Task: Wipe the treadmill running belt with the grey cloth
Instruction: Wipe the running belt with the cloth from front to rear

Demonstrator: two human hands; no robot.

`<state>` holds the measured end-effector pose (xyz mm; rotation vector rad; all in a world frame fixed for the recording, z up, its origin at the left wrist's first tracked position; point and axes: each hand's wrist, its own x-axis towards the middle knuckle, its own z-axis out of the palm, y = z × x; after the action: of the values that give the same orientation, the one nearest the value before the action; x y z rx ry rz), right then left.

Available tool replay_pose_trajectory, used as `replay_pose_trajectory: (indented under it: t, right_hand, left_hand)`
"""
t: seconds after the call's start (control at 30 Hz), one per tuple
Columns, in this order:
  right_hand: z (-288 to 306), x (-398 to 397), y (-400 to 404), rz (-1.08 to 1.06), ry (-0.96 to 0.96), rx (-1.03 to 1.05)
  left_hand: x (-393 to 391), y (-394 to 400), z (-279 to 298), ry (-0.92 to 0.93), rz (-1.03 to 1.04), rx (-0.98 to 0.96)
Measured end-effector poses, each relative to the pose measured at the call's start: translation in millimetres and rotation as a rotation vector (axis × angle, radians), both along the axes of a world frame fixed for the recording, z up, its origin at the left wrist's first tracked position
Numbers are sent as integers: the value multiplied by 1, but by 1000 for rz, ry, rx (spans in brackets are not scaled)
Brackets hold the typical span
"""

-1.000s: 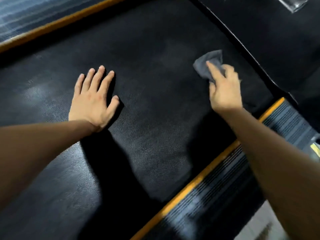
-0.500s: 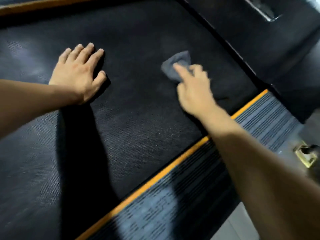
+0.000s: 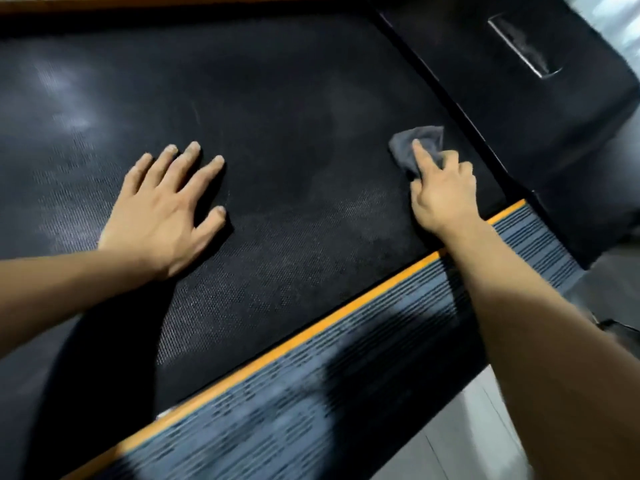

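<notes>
The right hand has its grip clamped on the grey cloth: index finger stretched on top, other fingers curled w/ a bunched part under them. The cloth lies pressed on the running belt, right of centre in the frame, just beside the black front cover at upper right. The left hand is at centre-left, fingers apart and straight, palm flat on the belt, holding nothing.

At lower right runs the orange strip and the ribbed grey side rail.

Judgement: wiping is in progress, approx. at the front corner of the belt. Risks from here:
- cloth is only a small wad, so it may slip out from under one finger if pushed fast;
- the belt may roll under the leaning left hand, then the person loses balance;
- cloth edge may catch in the gap btw. belt and cover.
</notes>
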<state>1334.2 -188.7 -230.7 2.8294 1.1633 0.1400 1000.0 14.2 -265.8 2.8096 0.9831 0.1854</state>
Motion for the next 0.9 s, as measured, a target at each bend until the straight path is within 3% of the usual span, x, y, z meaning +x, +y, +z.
replay_pose_trajectory:
  t: [0.13,0.23,0.33,0.4,0.5,0.6,0.77,0.9]
  right_hand:
    - [4,-65,1,34,-11,89]
    - [5,-134,-2,319,62,139]
    - [6,-136,-12,463,246,180]
    - [4,-89,-24,331,257,248]
    - [12,-22,-36,-118,228,196]
    - [13,-20,-30,-225,221,132]
    - [3,-117,-21,86,161,276]
    - [3,-170,-10,295,289,298]
  left_hand:
    - [-1,-3,-3,-12,5,7]
    - [0,-3,-5,-2,4,11]
    - [-1,-5,-3,-7,5,1]
    - [0,-5,-4,-10,-5,-2]
    - [-2,-4,-1,-17,-12,0]
    - [0,-5,0,-8,-10,-9]
    - [-1,-6,1,4,-6,-24]
    - [-2,-7,2,-3,-12,-36]
